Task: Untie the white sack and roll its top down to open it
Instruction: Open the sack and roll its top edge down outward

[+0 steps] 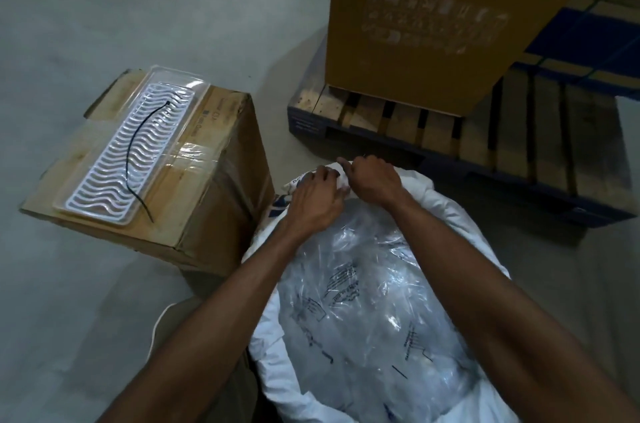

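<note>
Sack: the white woven sack [446,211] stands on the grey concrete floor [86,301], between a taped brown cardboard box [214,201] and a wooden pallet [519,131].
Progress: its mouth looks already untied and open; near and side edges appear rolled down, while the far rim is bunched up, so rolling is left there.
Look: crumpled white cloth with blue print, with a clear plastic liner bag [363,301] showing inside.
Left hand [317,197]: fingers closed on the far rim.
Right hand [372,180]: fingers curled, pinching the same rim.
</note>
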Demonstrator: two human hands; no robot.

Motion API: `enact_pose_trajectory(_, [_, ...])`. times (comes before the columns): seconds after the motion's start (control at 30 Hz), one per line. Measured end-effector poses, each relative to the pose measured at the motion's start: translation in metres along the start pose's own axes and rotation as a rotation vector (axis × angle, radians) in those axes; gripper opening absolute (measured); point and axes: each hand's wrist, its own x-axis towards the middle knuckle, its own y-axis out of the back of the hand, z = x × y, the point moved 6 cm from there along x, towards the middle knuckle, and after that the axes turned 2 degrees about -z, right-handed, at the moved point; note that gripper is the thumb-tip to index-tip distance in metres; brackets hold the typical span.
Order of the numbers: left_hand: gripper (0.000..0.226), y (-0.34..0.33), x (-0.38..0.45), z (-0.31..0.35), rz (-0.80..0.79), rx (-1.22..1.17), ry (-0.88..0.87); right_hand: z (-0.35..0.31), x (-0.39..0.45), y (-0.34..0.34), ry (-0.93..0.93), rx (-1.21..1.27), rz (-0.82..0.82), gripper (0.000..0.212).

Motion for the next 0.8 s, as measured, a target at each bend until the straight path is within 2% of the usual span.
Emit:
enact_pose_trajectory(0.1, [0.042, -0.006, 0.006, 0.001, 0.023, -0.084, 0.066, 0.013, 0.004, 0.0, -0.061, 0.111, -0.122, 0.063])
enact_pose_trajectory(0.17, [0.047, -0.005, 0.006, -0.003, -0.006, -0.133, 0.125, 0.02, -0.002, 0.003, -0.067, 0.253, -0.087, 0.066])
enact_pose_trajectory(0.2, [0.044, -0.006, 0.008, -0.006, -0.059, -0.105, 0.141, 0.027, -0.008, 0.007, -0.066, 0.237, -0.016, 0.063])
enact_pose_trajectory(0.27, [0.037, -0.01, 0.014, -0.013, -0.223, -0.053, 0.198, 0.044, -0.026, 0.008, -0.096, 0.032, 0.114, 0.06])
enact_pose_trajectory(0.33, [0.04, -0.015, 0.022, -0.021, -0.341, -0.122, 0.329, 0.066, -0.042, 0.001, -0.204, -0.072, 0.11, 0.07])
enact_pose_trajectory(0.4, [0.045, -0.015, 0.025, -0.015, -0.375, -0.18, 0.385, 0.079, -0.048, -0.008, -0.258, -0.014, 0.106, 0.078])
enact_pose_trajectory(0.43, [0.045, -0.01, 0.027, -0.005, -0.292, -0.101, 0.323, 0.081, -0.048, -0.006, -0.279, 0.046, 0.125, 0.079])
enact_pose_trajectory(0.5, [0.045, 0.006, 0.025, 0.024, 0.014, 0.081, 0.132, 0.082, -0.043, -0.002, -0.321, 0.172, 0.104, 0.079])
enact_pose_trajectory(0.53, [0.046, 0.008, 0.023, 0.038, 0.118, 0.12, 0.022, 0.083, -0.038, -0.002, -0.34, 0.216, 0.066, 0.077])
enact_pose_trajectory(0.57, [0.046, 0.006, 0.022, 0.05, 0.142, 0.11, -0.06, 0.085, -0.034, -0.001, -0.358, 0.253, 0.009, 0.075])
enact_pose_trajectory(0.63, [0.041, -0.008, 0.028, 0.067, 0.016, 0.066, -0.177, 0.092, -0.028, -0.001, -0.378, 0.336, -0.157, 0.069])
enact_pose_trajectory(0.7, [0.039, -0.021, 0.035, 0.071, -0.101, 0.086, -0.205, 0.1, -0.027, -0.004, -0.36, 0.414, -0.305, 0.06])
enact_pose_trajectory(0.77, [0.042, -0.028, 0.043, 0.071, -0.121, 0.148, -0.181, 0.109, -0.03, -0.004, -0.297, 0.417, -0.293, 0.056])
enact_pose_trajectory(0.8, [0.043, -0.03, 0.046, 0.071, -0.125, 0.181, -0.15, 0.111, -0.035, -0.003, -0.26, 0.395, -0.205, 0.056])
